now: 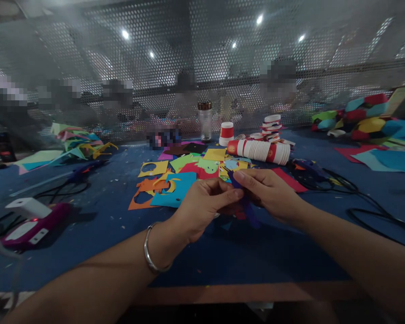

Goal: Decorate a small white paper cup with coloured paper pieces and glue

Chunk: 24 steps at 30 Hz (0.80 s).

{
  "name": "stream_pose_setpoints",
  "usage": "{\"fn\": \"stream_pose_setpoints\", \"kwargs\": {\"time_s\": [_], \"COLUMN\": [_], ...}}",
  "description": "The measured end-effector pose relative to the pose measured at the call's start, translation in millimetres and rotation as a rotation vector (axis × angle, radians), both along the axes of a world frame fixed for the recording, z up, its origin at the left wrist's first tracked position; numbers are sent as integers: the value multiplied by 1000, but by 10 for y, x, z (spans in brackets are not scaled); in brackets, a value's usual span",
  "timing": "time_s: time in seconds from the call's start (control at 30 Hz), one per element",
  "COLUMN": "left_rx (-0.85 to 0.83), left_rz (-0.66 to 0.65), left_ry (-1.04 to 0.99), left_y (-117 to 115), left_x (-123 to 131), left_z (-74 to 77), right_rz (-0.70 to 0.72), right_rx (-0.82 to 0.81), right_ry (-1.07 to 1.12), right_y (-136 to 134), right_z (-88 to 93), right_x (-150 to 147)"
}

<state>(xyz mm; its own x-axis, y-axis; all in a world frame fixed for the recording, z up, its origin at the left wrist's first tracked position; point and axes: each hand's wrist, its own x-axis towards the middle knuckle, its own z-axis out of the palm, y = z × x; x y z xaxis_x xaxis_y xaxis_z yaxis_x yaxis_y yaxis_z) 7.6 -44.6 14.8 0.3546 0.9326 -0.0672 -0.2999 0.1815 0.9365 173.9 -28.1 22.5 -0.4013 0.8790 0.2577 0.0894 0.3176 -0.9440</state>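
A strip of dark purple paper [251, 215] is pinched between both hands above the near middle of the table. Its lower end hangs down and looks blurred, and part of it is hidden by my fingers. My left hand [207, 202], with a silver bangle at the wrist, closes thumb and fingers on the paper's left side. On the other side my right hand [268, 189] grips the upper part with thumb and bent fingers. Just beyond lie a blue sheet [185, 182], an orange sheet with a round hole [134, 203] and a yellow sheet with a round hole [161, 168].
Stacked paper cups [259, 150] lie on their side behind my hands, near an upright red-and-white cup [226, 134] and a clear bottle [205, 123]. A purple power strip [56, 222] is at left; black cables [361, 211] run at right. A perforated screen [168, 58] stands behind.
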Motion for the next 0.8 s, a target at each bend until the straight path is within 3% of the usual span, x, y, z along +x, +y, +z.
{"fn": "stream_pose_setpoints", "kwargs": {"time_s": [0.17, 0.37, 0.6, 0.8], "left_rx": [116, 140, 212, 326], "left_rz": [2, 3, 118, 192], "left_ry": [61, 70, 77, 111], "left_y": [3, 7, 22, 82], "left_x": [-3, -19, -41, -59], "left_z": [0, 28, 66, -2], "right_rz": [2, -55, -77, -56], "right_rx": [-8, -93, -67, -81], "right_ry": [24, 63, 6, 8], "right_y": [-4, 23, 28, 24], "right_z": [-1, -30, -14, -6], "right_x": [-15, -2, 14, -5]}}
